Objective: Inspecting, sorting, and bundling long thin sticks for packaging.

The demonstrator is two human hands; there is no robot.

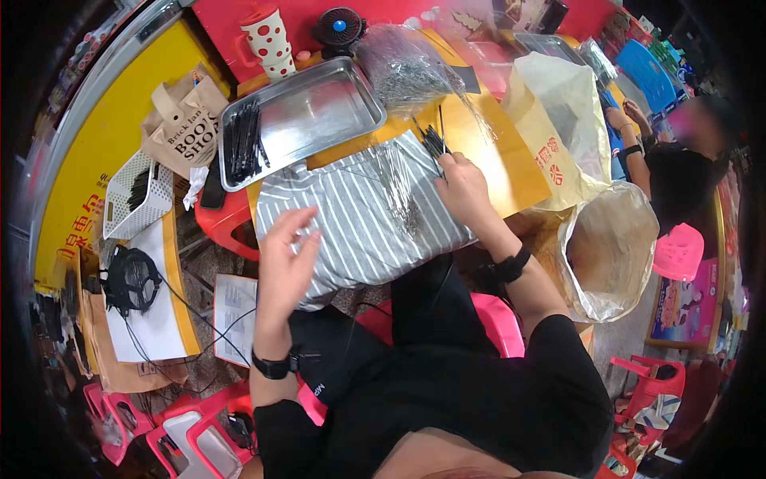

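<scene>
My left hand point(289, 259) is raised over the left part of a grey-and-white striped cloth point(339, 215), its fingers apart and nothing in them. My right hand point(464, 188) is closed at the cloth's right edge. A thin dark stick point(442, 126) rises from its fingers; its exact kind is too small to tell. Just left of those fingers lies a small bunch of black thin pieces point(431, 142). Clear shiny strips point(396, 180) are spread on the cloth between my hands. Beyond the cloth, a metal tray point(319, 120) holds a pile of slim black pieces point(243, 144).
A large clear plastic bag point(407, 72) lies behind the tray. A spotted cup point(268, 44) and a black fan point(339, 28) stand at the back. An open-mouthed sack point(610, 251) is at my right. A white basket point(137, 195) stands left. Another person point(678, 152) sits far right.
</scene>
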